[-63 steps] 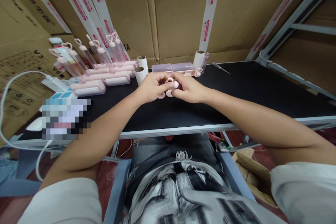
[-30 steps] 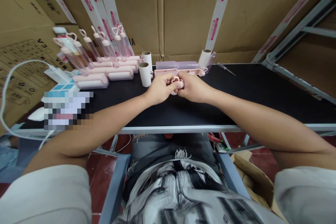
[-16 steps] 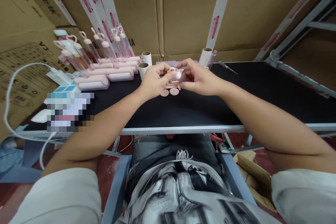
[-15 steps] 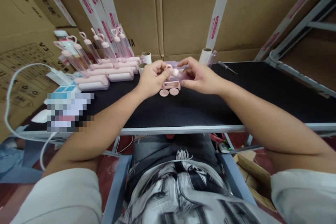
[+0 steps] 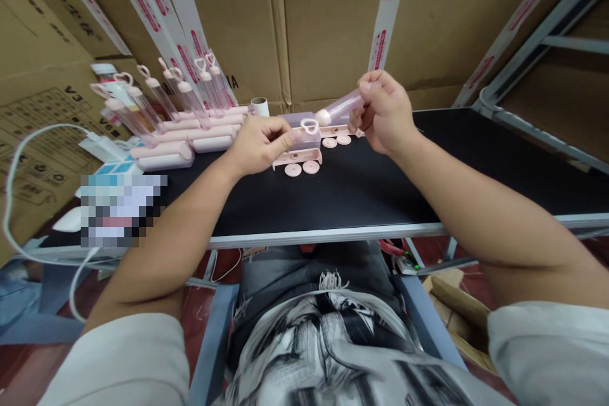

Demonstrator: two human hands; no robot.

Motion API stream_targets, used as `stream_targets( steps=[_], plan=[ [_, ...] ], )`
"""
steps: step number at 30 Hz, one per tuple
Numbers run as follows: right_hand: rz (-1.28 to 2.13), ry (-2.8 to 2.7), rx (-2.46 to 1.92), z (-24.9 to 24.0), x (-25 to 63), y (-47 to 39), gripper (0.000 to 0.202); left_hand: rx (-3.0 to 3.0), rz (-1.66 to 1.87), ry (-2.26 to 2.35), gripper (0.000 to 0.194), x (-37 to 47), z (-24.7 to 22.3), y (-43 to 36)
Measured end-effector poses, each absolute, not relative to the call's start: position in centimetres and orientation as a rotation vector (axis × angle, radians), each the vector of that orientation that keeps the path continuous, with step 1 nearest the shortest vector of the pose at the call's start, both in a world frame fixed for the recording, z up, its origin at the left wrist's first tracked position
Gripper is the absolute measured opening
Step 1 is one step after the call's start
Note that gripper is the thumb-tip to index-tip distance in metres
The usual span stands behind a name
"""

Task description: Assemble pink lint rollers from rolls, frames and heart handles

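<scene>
clear tube (image 5: 343,105): slender, held tilted in the air above the black tabletop (image 5: 375,196), its ball cap (image 5: 323,117) end lower and towards the middle. heart loop (image 5: 310,127) beside the cap; seems joined to it, though the join is too small to confirm. looks light, thin-walled plastic, stiff rather than soft. smooth wall, so probably slippery under dry fingertips; likely to crack or dent if squeezed hard. loop judged the weakest part, best spared any twisting. suggested hold: light pinch round the barrel, with the rounded cap steadied from the other end.

right hand (image 5: 386,115): grasping the tube near its upper end, thumb and forefinger pinched on it, other fingers curled in below. raised above the left; forearm slopes up and inward from the person's right.

left hand (image 5: 259,144): lower, back of hand up, thumb and forefinger reaching to the loop. fingertips appear to pinch its edge; contact cannot be told for certain. forearm rises diagonally from the person's left.

below the loop: pink tray (image 5: 311,155) on the tabletop, two round discs (image 5: 311,167) just in front, on the person's side.
</scene>
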State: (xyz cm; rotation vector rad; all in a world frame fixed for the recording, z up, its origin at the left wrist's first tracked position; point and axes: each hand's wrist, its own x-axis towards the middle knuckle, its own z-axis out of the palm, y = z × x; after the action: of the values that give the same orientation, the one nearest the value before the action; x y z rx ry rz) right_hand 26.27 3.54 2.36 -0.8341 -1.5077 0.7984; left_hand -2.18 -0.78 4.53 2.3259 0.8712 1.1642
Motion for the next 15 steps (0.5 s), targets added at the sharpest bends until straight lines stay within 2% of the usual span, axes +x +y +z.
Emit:
stream_targets(
  steps=[4, 8, 11, 15],
  plan=[
    [0.732, -1.516, -0.881, 2.0, 28.1, 6.1, 0.063, 2.195, 1.528, 0.991, 0.052, -3.3, 5.0, 0.5],
    [0.676, -1.548, -0.923, 1.7, 29.1, 7.8, 0.068, 2.11, 1.706, 1.047, 0.046, -4.7, 5.0, 2.3],
    [0.772, -1.511, -1.046, 1.9, 28.9, 7.6, 0.055, 2.082, 1.75, 1.097, 0.045, -5.1, 4.7, 3.0],
    [0.863, -1.677, -1.398, 2.7, 28.7, 5.8, 0.027, 2.071, 1.792, 1.144, 0.042, -5.1, 4.5, 3.4]
  ],
)
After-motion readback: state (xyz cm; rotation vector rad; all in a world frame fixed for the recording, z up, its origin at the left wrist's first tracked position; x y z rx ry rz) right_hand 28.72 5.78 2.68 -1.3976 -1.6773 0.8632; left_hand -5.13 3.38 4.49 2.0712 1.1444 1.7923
